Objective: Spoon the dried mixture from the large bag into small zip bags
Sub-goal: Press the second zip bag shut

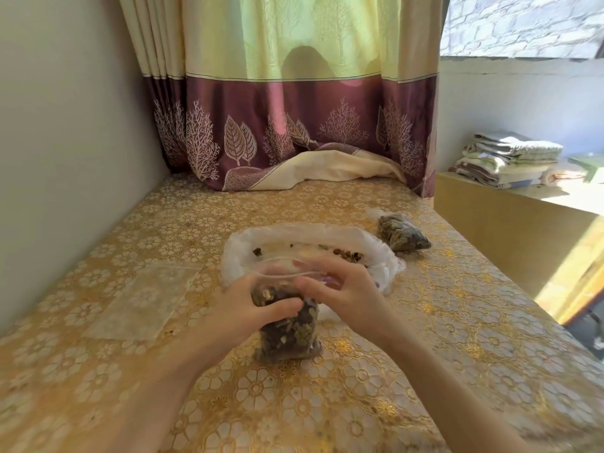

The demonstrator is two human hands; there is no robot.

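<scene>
- The step in hand looked like sealing: a filled small zip bag point(287, 325) stood upright on the table point(408, 371), just in front of the large bag point(310, 237), and both hands were at its top.
- The left hand point(258, 308) had its grip curled round the bag's upper part, thumb lying across the front of it.
- The right hand point(343, 289) pinched the clear zip strip at the mouth; whether the strip was already pressed closed could not be told through the blur.
- The next move probably called for running the pinch along the whole strip while the other hand kept the bag steady, so no dried pieces spilled.
- The mixture was dark and chunky, browns with pale green bits, bulging the thin clear plastic.
- The large bag was soft, milky white plastic, rolled open, with only scattered pieces visible inside.
- Another filled small bag point(403, 237) lay on its side to the right, near the large bag.
- The table's covering was glossy gold with a floral pattern.
</scene>
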